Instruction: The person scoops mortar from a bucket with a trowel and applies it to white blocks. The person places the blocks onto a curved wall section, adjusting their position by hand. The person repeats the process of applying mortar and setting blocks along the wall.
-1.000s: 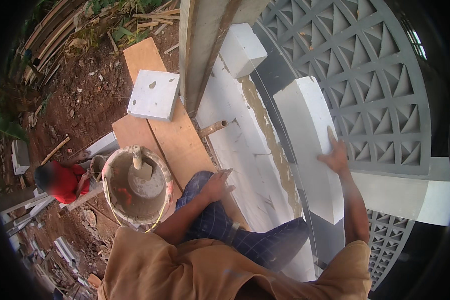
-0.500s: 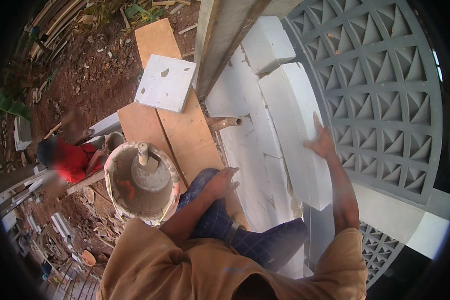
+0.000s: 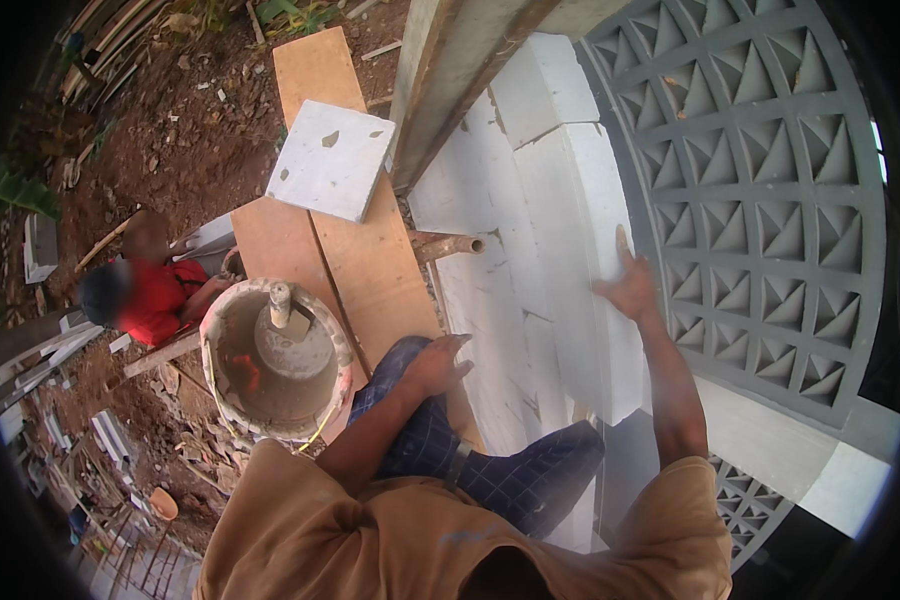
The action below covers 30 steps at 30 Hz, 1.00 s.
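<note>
My right hand [image 3: 632,288] lies flat, fingers spread, on the top of a long white block [image 3: 595,240] set on the white block wall [image 3: 490,270], beside a grey patterned vent screen [image 3: 770,190]. My left hand [image 3: 438,365] rests open on my knee in dark checked trousers [image 3: 490,470]. It holds nothing. I sit on wooden planks [image 3: 370,270] high above the ground.
A mortar bucket [image 3: 275,360] with a tool handle [image 3: 281,303] in it stands at my left on the planks. A loose white square block [image 3: 332,158] lies farther along them. A rusty pipe [image 3: 448,245] juts from the wall. Below, a person in red [image 3: 145,295] stands amid rubble.
The view has swung, so the wall and planks sit further up and left. My right hand stays on the white block, and my left hand stays on my knee.
</note>
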### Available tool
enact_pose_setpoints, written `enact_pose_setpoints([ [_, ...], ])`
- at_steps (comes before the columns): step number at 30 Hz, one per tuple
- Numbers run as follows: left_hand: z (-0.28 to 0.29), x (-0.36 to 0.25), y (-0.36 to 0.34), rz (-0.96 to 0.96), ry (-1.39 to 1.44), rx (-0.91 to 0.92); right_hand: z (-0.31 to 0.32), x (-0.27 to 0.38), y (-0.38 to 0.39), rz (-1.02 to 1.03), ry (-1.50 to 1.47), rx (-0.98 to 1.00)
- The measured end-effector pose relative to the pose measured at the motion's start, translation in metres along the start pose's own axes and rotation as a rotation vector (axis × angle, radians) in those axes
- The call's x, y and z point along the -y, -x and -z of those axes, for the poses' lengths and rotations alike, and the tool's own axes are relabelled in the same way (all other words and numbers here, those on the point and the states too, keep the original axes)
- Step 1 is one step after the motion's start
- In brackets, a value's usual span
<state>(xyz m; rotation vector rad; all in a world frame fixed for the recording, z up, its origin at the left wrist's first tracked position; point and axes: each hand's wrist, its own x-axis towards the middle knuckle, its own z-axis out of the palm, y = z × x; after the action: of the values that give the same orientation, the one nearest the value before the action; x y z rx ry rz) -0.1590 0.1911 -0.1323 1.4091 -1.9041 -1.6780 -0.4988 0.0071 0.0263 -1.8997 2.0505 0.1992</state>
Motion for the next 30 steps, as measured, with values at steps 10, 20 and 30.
enact_pose_setpoints([
  [10,-0.007,-0.006,0.006,0.001,-0.017,-0.067,-0.003,-0.007,-0.004,0.062,-0.105,0.005],
  [20,-0.014,-0.013,0.006,-0.020,-0.042,-0.096,0.001,-0.008,0.001,-0.127,-0.016,0.031],
  [30,0.030,-0.112,-0.115,-0.370,-0.037,-0.440,-0.041,-0.078,0.241,-0.189,-0.014,-0.306],
])
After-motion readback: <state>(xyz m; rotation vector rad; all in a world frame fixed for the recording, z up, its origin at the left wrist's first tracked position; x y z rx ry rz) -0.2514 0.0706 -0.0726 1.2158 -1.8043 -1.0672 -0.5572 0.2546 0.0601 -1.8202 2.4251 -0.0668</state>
